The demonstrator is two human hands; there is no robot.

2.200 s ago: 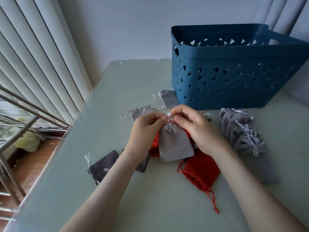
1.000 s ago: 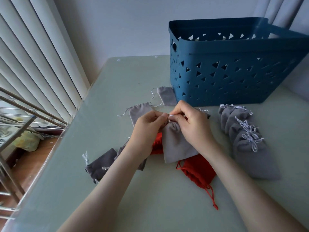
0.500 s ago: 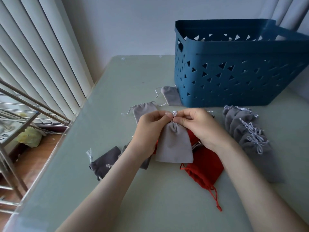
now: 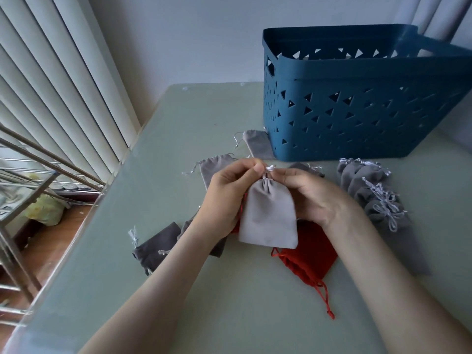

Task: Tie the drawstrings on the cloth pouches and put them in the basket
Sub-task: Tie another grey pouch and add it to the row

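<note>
Grey velvet pouch [image 4: 268,215] sits between your hands, gathered neck pointing up and away from you, its long axis running roughly toward the basket [image 4: 357,118]. Your left hand [image 4: 227,198] and right hand [image 4: 316,198] each pinch the white drawstring [image 4: 270,168] at the neck. Its lower end overlaps a red pouch [image 4: 309,254] lying on the surface [image 4: 191,118].

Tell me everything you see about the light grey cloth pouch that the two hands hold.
The light grey cloth pouch looks like soft velvet, rectangular, with its neck gathered shut at the top. It hangs nearly upright above the red cloth pouch. The left hand and right hand pinch its pale drawstring at the neck.
</note>
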